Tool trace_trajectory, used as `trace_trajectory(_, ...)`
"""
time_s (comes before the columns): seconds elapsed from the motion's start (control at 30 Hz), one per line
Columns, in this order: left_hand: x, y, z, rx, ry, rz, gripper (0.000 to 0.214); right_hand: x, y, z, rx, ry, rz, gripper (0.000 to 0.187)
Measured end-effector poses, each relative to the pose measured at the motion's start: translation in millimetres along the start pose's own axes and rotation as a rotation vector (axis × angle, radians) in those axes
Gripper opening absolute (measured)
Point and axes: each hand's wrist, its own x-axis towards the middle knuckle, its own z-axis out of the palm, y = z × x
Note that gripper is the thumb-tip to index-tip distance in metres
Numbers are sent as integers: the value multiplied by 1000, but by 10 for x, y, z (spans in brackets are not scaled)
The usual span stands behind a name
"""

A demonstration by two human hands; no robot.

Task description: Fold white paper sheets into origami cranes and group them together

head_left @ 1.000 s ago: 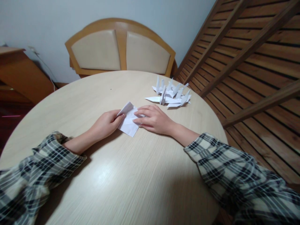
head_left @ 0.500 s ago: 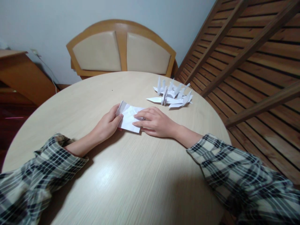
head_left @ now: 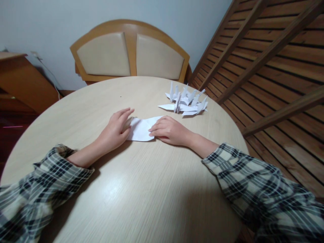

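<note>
A folded white sheet of paper (head_left: 140, 130) lies low over the middle of the table, with crease lines on it. My left hand (head_left: 115, 130) is at its left end, fingers stretched out and thumb apart, touching or almost touching the edge. On the other side, my right hand (head_left: 170, 131) has its fingers closed over the paper's right end; its thumb is mostly hidden. Beyond my right hand stand several folded white paper cranes (head_left: 186, 101), grouped close together with wings and necks overlapping.
The round pale wooden table (head_left: 131, 189) carries all of this. A wooden chair (head_left: 131, 50) with cream padded panels stands behind its far edge. Slatted wooden boards (head_left: 273, 67) slope down on the right, and a brown wooden desk (head_left: 22, 81) is at the left.
My left hand has let go of the paper's left end and spread its fingers. The paper has come down flatter toward the table. My right hand has shifted slightly right.
</note>
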Motion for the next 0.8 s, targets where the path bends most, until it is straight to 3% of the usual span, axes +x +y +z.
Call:
trace_trajectory(0.2, 11, -58, 32, 103, -249, 289, 42, -10, -9, 4, 107, -7, 85, 27)
trace_trajectory(0.5, 2, -37, -48, 123, -424, 300, 52, -62, 46, 2, 218, 64, 143, 24)
trace_trajectory(0.8, 38, 10, -138, 121, -471, 329, 58, -84, 97, -22, 347, 32, 244, 25)
